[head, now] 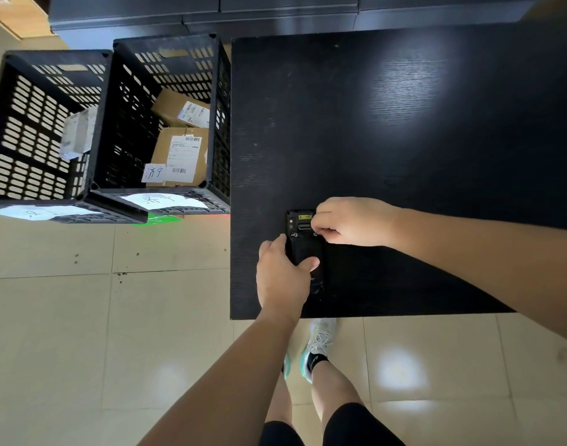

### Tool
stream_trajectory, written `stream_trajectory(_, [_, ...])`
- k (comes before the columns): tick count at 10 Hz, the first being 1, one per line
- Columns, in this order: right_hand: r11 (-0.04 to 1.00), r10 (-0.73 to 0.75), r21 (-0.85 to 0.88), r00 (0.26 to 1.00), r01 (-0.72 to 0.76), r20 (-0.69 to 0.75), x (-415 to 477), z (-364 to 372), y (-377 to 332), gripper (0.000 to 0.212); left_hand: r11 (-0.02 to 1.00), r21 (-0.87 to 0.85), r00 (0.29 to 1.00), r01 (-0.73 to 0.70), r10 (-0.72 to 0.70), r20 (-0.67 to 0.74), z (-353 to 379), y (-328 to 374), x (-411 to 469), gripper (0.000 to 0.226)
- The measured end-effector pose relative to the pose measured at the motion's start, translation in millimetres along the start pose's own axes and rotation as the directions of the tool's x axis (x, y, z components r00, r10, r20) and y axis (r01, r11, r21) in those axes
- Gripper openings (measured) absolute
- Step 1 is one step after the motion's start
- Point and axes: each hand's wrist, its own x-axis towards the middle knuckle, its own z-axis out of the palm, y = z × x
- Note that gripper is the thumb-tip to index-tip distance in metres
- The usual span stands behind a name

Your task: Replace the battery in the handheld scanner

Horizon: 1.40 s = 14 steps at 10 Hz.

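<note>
The left hand point(283, 273) covers the lower left of the black handheld scanner point(304, 249), the right hand point(349, 222) hides its upper right corner, and whatever those fingertips pinch there is too small to tell.

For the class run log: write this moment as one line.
scanner: face-down on table | left hand: holding body | right hand: fingers at upper latch | back cover: on

the handheld scanner point(304, 249) is a black slab lying flat near the front edge of the dark table, back side up, long axis running away from the person. a yellow label and two small screws show near its far end.
</note>
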Motion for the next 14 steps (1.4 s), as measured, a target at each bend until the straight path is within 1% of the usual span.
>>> stream_trajectory(1, [1.0,-0.013,-0.007,1.0,0.013,0.022,2.4,-0.9,0.3,0.011,1.0,-0.008,1.0,0.009,-0.009,0.0,0.4,-0.7,-0.3,0.073])
stream_trajectory(2, [1.0,0.006,0.006,0.999,-0.006,0.047,2.2,-1.1,0.3,0.009,1.0,-0.017,1.0,0.019,-0.019,-0.005,1.2,-1.3,-1.0,0.07])
stream_trajectory(3, [0.997,0.05,0.063,0.998,-0.053,0.042,2.5,0.6,-1.1,0.006,0.999,-0.018,0.999,0.035,-0.036,-0.011,1.9,-0.8,-1.9,0.07])
stream_trajectory(4, [0.983,0.126,0.133,0.991,-0.13,0.037,2.5,3.1,-6.2,0.007,0.999,-0.009,0.999,0.049,-0.049,-0.022,1.6,0.5,-2.5,0.07])
stream_trajectory(6, [0.932,0.289,0.216,0.956,-0.292,0.047,1.1,6.3,-19.9,0.014,0.998,0.014,0.998,0.063,-0.063,-0.031,0.5,2.4,-2.4,0.064])
stream_trajectory(7, [0.891,0.375,0.267,0.927,-0.367,0.023,-0.6,10.5,-26.8,0.013,0.997,0.013,0.996,0.077,-0.076,-0.035,1.8,2.6,-2.7,0.065])
stream_trajectory(9, [0.823,0.492,0.327,0.871,-0.465,0.0,0.8,13.2,-37.3,0.014,0.996,0.01,0.996,0.083,-0.083,-0.03,3.7,-1.4,0.0,0.063])
stream_trajectory(10, [0.799,0.533,0.343,0.846,-0.493,-0.024,-0.1,16.7,-39.4,0.009,0.996,0.01,0.996,0.089,-0.089,-0.024,3.8,-1.2,0.6,0.062])
stream_trajectory(11, [0.799,0.534,0.356,0.844,-0.485,-0.049,-1.8,18.0,-40.4,0.008,0.997,0.017,0.997,0.076,-0.075,-0.016,5.1,-3.6,2.4,0.06])
stream_trajectory(12, [0.801,0.532,0.387,0.84,-0.457,-0.108,-5.5,20.1,-43.8,0.007,0.997,0.042,0.997,0.071,-0.072,0.014,3.6,-2.1,1.7,0.06])
stream_trajectory(13, [0.689,0.674,0.558,0.692,-0.462,-0.259,-22.5,35.6,-52.2,0.004,0.997,0.073,0.997,0.031,-0.036,0.074,0.2,2.0,1.7,0.073])
stream_trajectory(14, [0.42,0.861,0.751,0.486,-0.51,-0.151,-70.5,61.8,-96.0,0.007,1.0,0.018,0.987,0.004,-0.007,0.16,-19.4,0.2,-18.1,0.089])
